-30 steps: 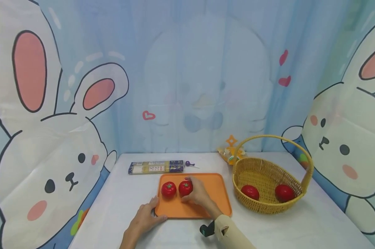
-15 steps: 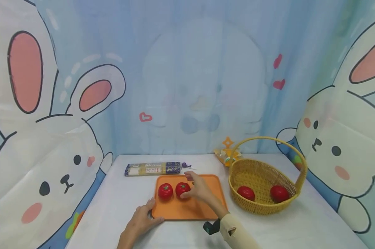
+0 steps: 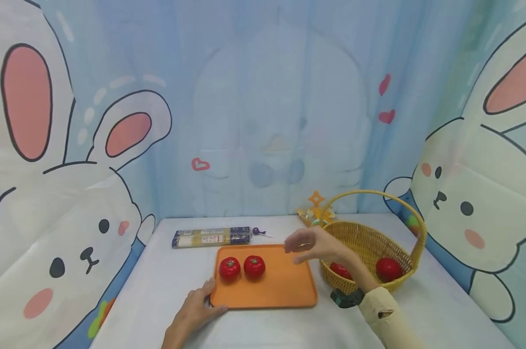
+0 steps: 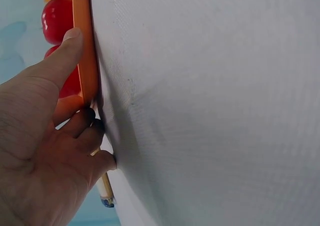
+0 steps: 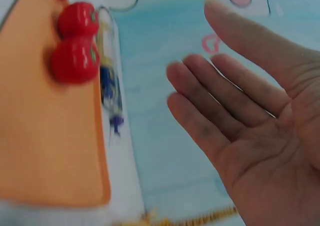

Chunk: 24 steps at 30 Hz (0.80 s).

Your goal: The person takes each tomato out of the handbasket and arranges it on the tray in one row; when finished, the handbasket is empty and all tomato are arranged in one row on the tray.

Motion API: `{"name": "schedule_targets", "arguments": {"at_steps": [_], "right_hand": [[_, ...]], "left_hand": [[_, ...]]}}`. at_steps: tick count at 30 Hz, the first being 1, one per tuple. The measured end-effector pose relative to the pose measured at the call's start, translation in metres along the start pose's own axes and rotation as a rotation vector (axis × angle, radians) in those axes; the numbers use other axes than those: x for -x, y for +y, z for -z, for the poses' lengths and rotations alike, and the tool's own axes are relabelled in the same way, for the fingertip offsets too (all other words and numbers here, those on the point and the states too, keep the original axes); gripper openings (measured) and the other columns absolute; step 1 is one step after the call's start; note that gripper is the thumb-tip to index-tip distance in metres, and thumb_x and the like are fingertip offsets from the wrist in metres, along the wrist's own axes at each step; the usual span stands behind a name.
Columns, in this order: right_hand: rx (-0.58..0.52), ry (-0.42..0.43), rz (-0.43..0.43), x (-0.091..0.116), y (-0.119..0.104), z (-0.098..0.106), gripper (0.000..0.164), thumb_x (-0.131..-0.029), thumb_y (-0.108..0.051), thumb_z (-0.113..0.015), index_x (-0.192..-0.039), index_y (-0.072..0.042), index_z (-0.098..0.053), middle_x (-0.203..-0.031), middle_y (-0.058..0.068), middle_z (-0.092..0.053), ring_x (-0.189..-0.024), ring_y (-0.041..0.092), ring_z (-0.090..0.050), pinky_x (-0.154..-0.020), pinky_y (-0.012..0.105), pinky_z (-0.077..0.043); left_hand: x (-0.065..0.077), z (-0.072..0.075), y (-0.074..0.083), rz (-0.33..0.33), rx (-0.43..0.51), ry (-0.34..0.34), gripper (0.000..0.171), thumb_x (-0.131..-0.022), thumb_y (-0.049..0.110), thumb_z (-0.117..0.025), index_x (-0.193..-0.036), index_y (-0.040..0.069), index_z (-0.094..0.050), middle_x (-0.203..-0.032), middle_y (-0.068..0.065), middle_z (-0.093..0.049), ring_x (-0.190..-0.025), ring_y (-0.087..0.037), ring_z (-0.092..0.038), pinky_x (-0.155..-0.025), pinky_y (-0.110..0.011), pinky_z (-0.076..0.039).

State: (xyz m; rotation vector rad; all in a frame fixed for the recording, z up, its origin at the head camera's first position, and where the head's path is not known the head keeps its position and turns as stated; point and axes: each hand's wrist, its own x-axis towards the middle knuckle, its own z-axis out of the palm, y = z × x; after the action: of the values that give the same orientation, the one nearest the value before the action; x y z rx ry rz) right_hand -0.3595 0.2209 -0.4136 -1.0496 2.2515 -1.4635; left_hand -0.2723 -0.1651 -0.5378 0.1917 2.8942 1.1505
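Two red tomatoes with green stems, a left tomato (image 3: 230,269) and a right tomato (image 3: 254,267), sit side by side on the left half of an orange tray (image 3: 284,288). My left hand (image 3: 193,310) grips the tray's near left corner; in the left wrist view the thumb (image 4: 70,50) lies on the rim and the fingers curl at the corner. Over the tray's right edge, in front of the basket, hovers my right hand (image 3: 319,245), its fingers loosely extended and holding nothing. Its bare palm (image 5: 270,161) shows in the right wrist view.
On the right stands a yellow wicker basket (image 3: 367,237) with a tall handle; red round items (image 3: 389,269) lie inside. Behind the tray are a long noodle-like packet (image 3: 210,237) and a purple lollipop (image 3: 256,231). An orange-and-clear bag (image 3: 308,216) sits behind the basket.
My right hand has let go of the right tomato, lifted away and moved right toward the basket. The left hand keeps its place at the tray corner. The head view has shifted slightly.
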Motion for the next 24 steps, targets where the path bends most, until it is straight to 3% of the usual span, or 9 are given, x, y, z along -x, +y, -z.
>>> {"name": "schedule_targets", "arguments": {"at_steps": [4,6,10,13,15,20,24], "right_hand": [[-0.029,-0.021,-0.086,0.029,0.019,0.031,0.039,-0.095,-0.005,-0.083,-0.127,0.011,-0.069,-0.124,0.031,-0.073,-0.114,0.039,-0.075,-0.096,0.039,-0.065],[-0.030,0.002,-0.142,0.042,0.030,0.041,0.034,-0.097,-0.006,-0.080,-0.124,0.012,-0.069,-0.117,0.027,-0.076,-0.106,0.033,-0.077,-0.093,0.041,-0.067],[-0.041,0.016,-0.242,0.059,0.053,0.051,0.031,-0.100,-0.009,-0.078,-0.120,0.013,-0.069,-0.107,0.016,-0.076,-0.094,0.022,-0.074,-0.088,0.043,-0.067],[-0.042,0.042,-0.296,0.061,0.069,0.053,0.033,-0.100,-0.012,-0.078,-0.122,0.011,-0.069,-0.108,0.013,-0.076,-0.095,0.020,-0.074,-0.087,0.039,-0.067],[-0.008,0.112,-0.304,0.059,0.077,0.056,0.036,-0.099,-0.014,-0.080,-0.123,0.010,-0.069,-0.110,0.013,-0.076,-0.097,0.020,-0.073,-0.088,0.038,-0.066],[0.205,0.363,-0.322,0.053,0.083,0.070,0.042,-0.096,-0.020,-0.085,-0.126,0.006,-0.071,-0.120,0.017,-0.075,-0.108,0.026,-0.070,-0.093,0.044,-0.063],[0.315,0.430,-0.371,0.056,0.086,0.081,0.047,-0.096,-0.019,-0.085,-0.131,0.007,-0.069,-0.128,0.024,-0.071,-0.118,0.039,-0.067,-0.099,0.053,-0.061]], "left_hand": [[0.000,0.000,-0.002,0.009,-0.014,0.004,0.086,-0.085,0.033,-0.094,-0.152,-0.006,-0.055,-0.159,-0.028,-0.051,-0.148,-0.053,-0.046,-0.123,-0.065,-0.038],[0.001,0.001,-0.003,0.018,-0.020,0.005,0.086,-0.085,0.033,-0.094,-0.153,-0.005,-0.056,-0.159,-0.027,-0.052,-0.148,-0.053,-0.046,-0.123,-0.065,-0.038],[0.002,0.003,-0.002,0.042,-0.030,-0.002,0.087,-0.085,0.035,-0.093,-0.153,-0.004,-0.055,-0.160,-0.027,-0.051,-0.148,-0.052,-0.045,-0.123,-0.065,-0.037],[0.003,0.004,-0.003,0.050,-0.034,-0.007,0.087,-0.086,0.034,-0.093,-0.153,-0.005,-0.055,-0.160,-0.027,-0.050,-0.148,-0.052,-0.045,-0.123,-0.066,-0.037],[0.003,0.003,-0.004,0.041,-0.022,-0.009,0.087,-0.086,0.033,-0.093,-0.153,-0.006,-0.054,-0.160,-0.028,-0.050,-0.150,-0.052,-0.044,-0.124,-0.065,-0.036],[-0.001,-0.001,-0.005,0.007,-0.004,-0.012,0.087,-0.087,0.032,-0.093,-0.153,-0.007,-0.054,-0.159,-0.030,-0.049,-0.150,-0.050,-0.044,-0.124,-0.063,-0.036],[-0.002,-0.002,0.000,0.006,-0.004,-0.007,0.087,-0.086,0.032,-0.093,-0.153,-0.006,-0.054,-0.159,-0.029,-0.050,-0.150,-0.049,-0.045,-0.124,-0.062,-0.037]]}}
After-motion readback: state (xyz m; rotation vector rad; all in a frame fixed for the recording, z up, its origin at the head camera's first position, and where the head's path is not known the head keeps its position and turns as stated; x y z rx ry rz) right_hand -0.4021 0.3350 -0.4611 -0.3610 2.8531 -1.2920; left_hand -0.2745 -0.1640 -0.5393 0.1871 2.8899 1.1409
